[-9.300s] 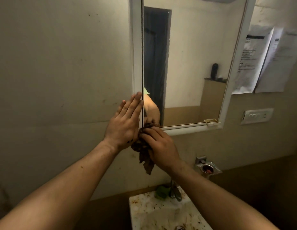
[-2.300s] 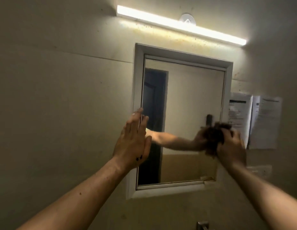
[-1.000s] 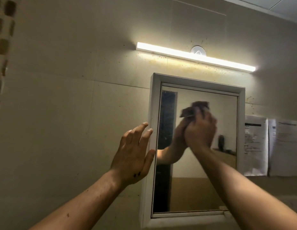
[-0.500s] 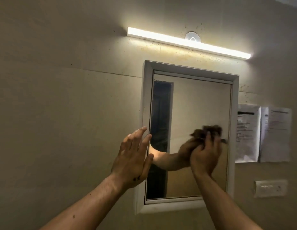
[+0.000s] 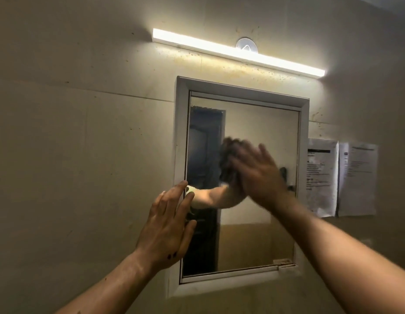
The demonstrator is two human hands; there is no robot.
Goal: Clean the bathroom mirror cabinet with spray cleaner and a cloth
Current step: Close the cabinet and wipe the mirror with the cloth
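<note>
The white-framed mirror cabinet hangs on the beige wall with its door closed. My left hand lies flat against the cabinet's left frame edge, fingers straight and pointing up. My right hand is blurred by motion and presses a dark brown cloth against the middle of the mirror glass, with its fingers stretched out over the cloth. The glass reflects my arm, the cloth and a dark doorway. No spray cleaner is in view.
A lit tube light runs along the wall above the cabinet. Two printed paper sheets are stuck to the wall right of it. A small latch sits at the mirror's lower right corner.
My right hand has swept the cloth up and to the left across the glass, its fingers going from curled to stretched out. My left hand stays on the left frame edge.
</note>
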